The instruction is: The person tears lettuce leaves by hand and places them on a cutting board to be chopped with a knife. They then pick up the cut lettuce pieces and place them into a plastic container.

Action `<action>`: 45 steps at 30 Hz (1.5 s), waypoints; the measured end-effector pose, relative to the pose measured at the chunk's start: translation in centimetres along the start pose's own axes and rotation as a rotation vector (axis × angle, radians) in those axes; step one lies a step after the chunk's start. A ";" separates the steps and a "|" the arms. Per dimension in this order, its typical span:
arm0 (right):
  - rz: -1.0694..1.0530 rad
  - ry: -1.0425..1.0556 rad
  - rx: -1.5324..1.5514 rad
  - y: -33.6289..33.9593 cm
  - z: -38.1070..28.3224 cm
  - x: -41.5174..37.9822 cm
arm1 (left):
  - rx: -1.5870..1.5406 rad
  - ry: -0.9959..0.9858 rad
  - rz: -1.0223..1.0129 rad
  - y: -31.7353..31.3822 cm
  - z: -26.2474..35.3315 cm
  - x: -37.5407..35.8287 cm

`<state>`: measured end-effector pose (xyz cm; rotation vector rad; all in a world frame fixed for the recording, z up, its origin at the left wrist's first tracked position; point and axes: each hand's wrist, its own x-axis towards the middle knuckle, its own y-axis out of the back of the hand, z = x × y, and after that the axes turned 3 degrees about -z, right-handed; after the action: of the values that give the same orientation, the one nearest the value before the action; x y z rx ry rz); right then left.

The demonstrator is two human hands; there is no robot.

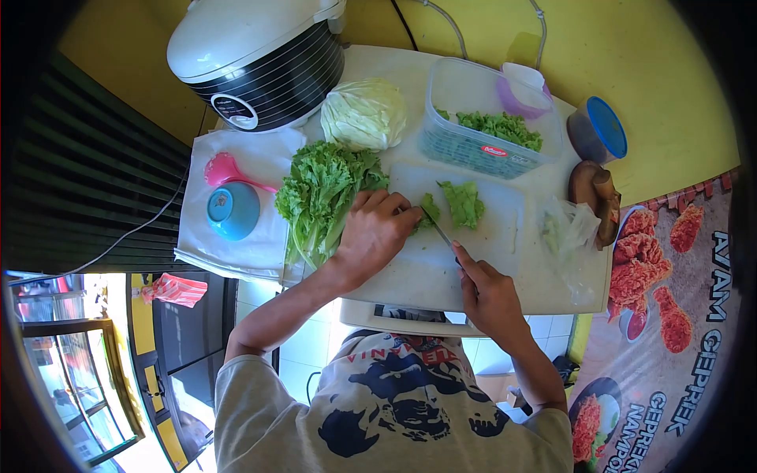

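My right hand [490, 298] is closed round the handle of a knife [442, 232]. Its blade slants up and left to a small piece of lettuce [430, 206] on the white cutting board [481, 260]. My left hand [378, 235] has its fingers curled down on lettuce at the board's left side, fingertips close to the blade; its grip is partly hidden. A cut lettuce leaf [464, 203] lies just right of the knife. Left of my left hand rests a large leafy bunch of lettuce [323, 185].
Behind stand a cabbage [364, 114], a rice cooker [260, 67] and a clear plastic container [481, 154] holding cut lettuce. At left are a blue bowl [233, 211] and pink ladle [223, 169]. A plastic bag [569, 232] and blue-lidded tub [598, 130] sit at right.
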<state>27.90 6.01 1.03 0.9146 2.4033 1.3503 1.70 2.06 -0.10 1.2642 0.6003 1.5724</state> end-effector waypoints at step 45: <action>0.019 -0.041 -0.011 -0.1 -1.4 -1.0 | 0.011 -0.026 0.044 0.4 0.9 -1.3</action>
<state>27.94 4.41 1.66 0.9550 2.3608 1.3367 2.35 0.52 -0.04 1.3116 0.5691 1.5883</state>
